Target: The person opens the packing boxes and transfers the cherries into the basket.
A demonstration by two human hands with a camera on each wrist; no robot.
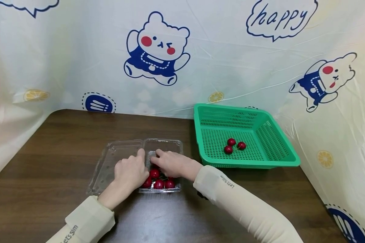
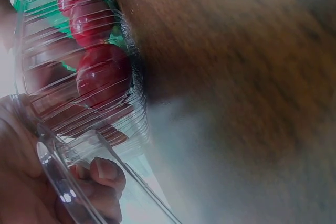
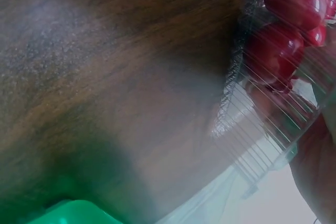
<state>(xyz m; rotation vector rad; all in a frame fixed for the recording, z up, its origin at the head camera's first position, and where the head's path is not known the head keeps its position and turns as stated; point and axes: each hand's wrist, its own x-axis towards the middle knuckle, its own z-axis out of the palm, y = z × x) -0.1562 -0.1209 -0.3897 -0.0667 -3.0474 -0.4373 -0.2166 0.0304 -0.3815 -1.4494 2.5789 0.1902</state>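
A clear plastic clamshell box (image 1: 160,190) stands on the table with its lid (image 1: 104,168) folded out flat to the left. Several dark red cherries (image 1: 159,184) lie in its near half; more show through the ribbed wall in both wrist views. My left hand (image 1: 129,172) grips the box along its left, hinged side, its fingers (image 2: 107,174) curled by the rim. Into the box from the right reaches my right hand (image 1: 173,163), fingers bent down among the cherries. What its fingertips touch is hidden.
Right of the box stands a green plastic basket (image 1: 247,164) with three cherries (image 1: 231,142) on its mesh floor. Brown wooden table (image 1: 48,175) lies around them. A printed cloth (image 1: 109,50) hangs along the back and sides.
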